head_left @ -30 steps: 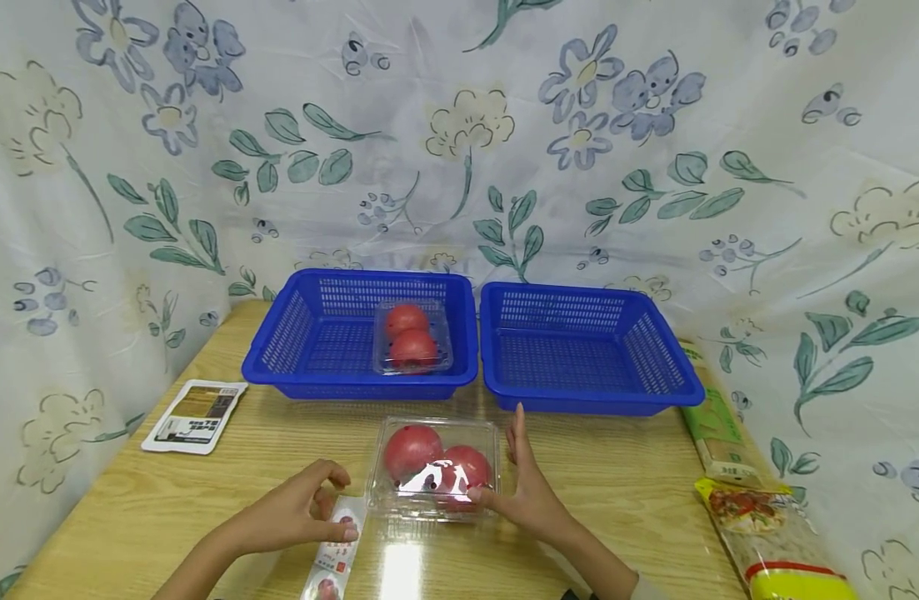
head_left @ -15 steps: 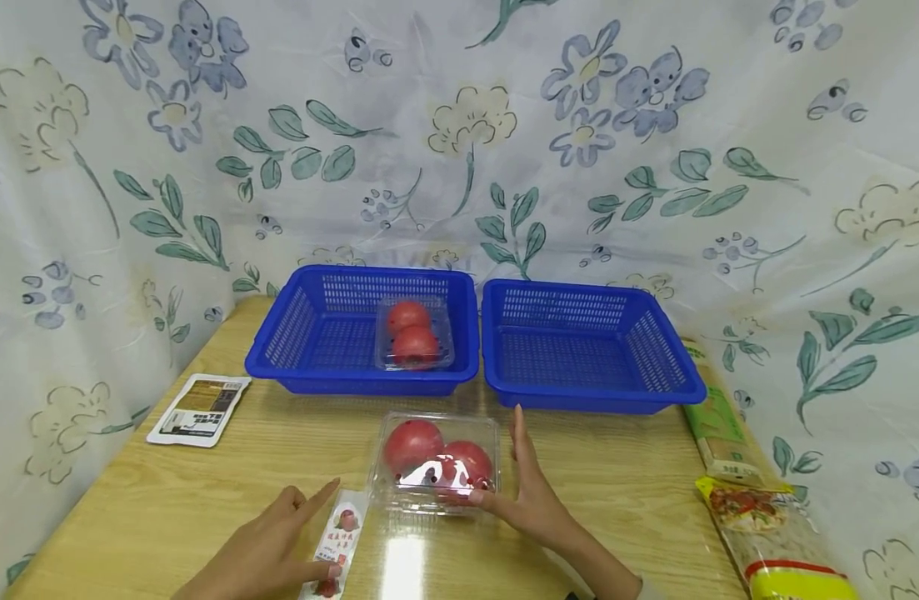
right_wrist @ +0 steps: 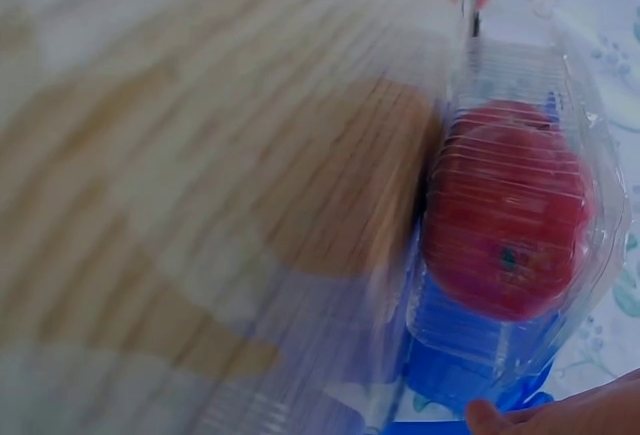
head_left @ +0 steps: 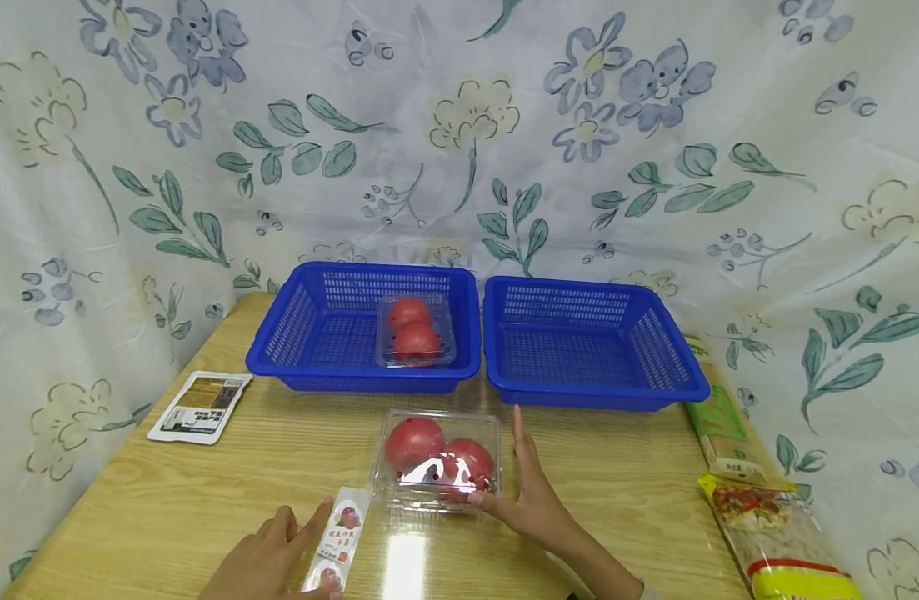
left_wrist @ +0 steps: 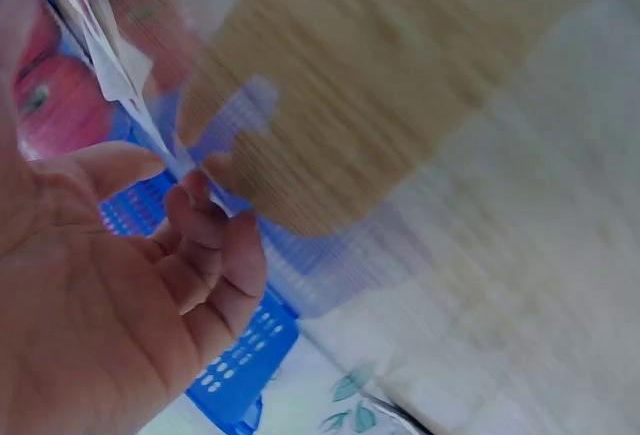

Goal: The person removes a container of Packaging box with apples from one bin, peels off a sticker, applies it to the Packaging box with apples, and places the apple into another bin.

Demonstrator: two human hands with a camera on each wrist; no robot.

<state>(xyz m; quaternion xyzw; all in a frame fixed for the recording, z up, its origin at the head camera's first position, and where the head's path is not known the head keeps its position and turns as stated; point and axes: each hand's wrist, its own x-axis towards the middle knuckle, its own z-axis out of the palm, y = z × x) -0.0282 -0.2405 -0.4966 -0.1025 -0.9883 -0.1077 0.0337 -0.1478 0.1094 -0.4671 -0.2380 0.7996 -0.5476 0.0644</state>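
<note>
In the head view a clear lidded plastic box holds two apples. My right hand stands at its right end with straight fingers, the thumb over the near right corner. Left of the box, a white strip of apple stickers lies on the table. My left hand is over it, index finger straight along its left edge and thumb at its near end. The left wrist view shows the other fingers curled, with nothing visibly gripped. Part of the apples also appears in the right wrist view.
Two blue baskets stand at the back. The left basket contains another box with two apples; the right basket is beside it. A white packet lies left. Two food bags line the right edge, before a floral curtain.
My left hand has moved down and back along the strip, its index finger straightening and more of the strip now showing. My right hand and the box stay about where they were.
</note>
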